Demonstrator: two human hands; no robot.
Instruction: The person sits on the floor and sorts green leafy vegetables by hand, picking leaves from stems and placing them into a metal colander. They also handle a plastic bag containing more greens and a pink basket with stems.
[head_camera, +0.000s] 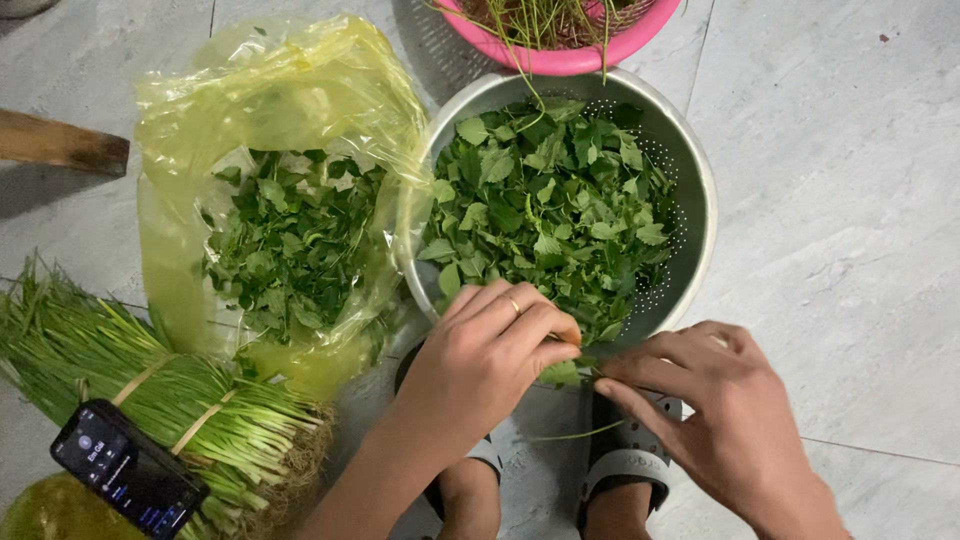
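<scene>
My left hand (490, 355) and my right hand (705, 400) meet just in front of a metal colander (700, 200) heaped with picked green leaves (545, 200). Between the fingertips of both hands is a leafy green sprig (568, 372), with a thin stem trailing below it. The left hand wears a ring and pinches the leaf end. The right hand's fingers pinch the stem side. Both hands hover above my sandalled feet (625, 465).
A yellow plastic bag (250, 110) holding more leafy sprigs lies left of the colander. A tied bundle of chives (150, 385) and a phone (128, 470) are at lower left. A pink basket (565, 55) with stems sits behind the colander. A wooden piece (60, 142) is at left.
</scene>
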